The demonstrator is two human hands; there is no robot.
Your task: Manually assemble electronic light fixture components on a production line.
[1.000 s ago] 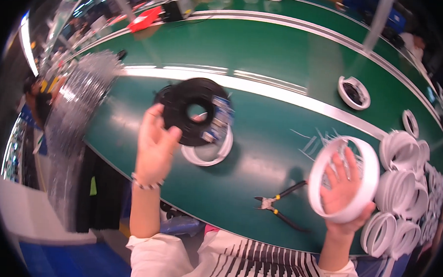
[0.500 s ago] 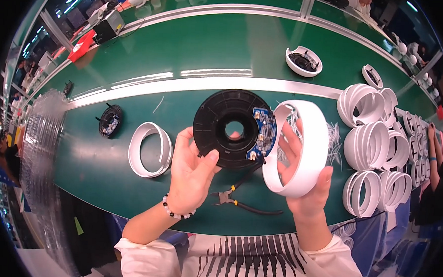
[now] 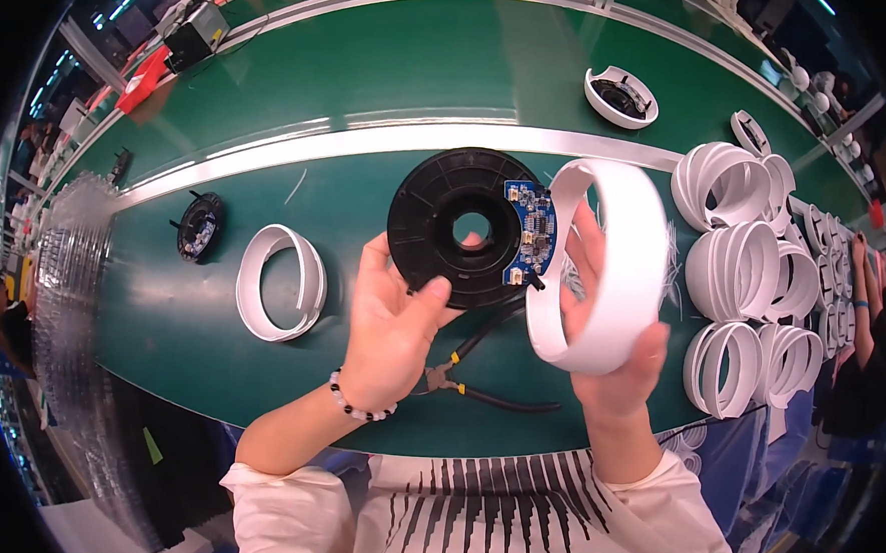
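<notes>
My left hand [image 3: 398,309] grips the lower left edge of a round black plastic disc [image 3: 431,226], thumb in front and fingers behind. The disc has a hole in its middle, and a blue circuit board [image 3: 530,233] sits along its right side. In my right hand [image 3: 623,371] is a wide white plastic ring [image 3: 618,276], with the fingers seen through its opening and the thumb at its lower right. The ring's left rim is right beside the disc's board edge; whether they touch I cannot tell. Below them lie pliers [image 3: 441,377] with black and yellow handles, partly hidden.
Another white ring [image 3: 245,288] and a black disc part [image 3: 199,227] lie to the left. Stacked white rings [image 3: 734,267] crowd the right. Clear plastic trays [image 3: 67,287] stand at the left edge. Beyond a metal rail [image 3: 370,141], a white ring with a black disc inside [image 3: 621,98] rests.
The view has shifted, so the bench items sit a little higher and mostly further left. Both hands still hold the disc and the ring; the ring has turned slightly and my right hand is blurred.
</notes>
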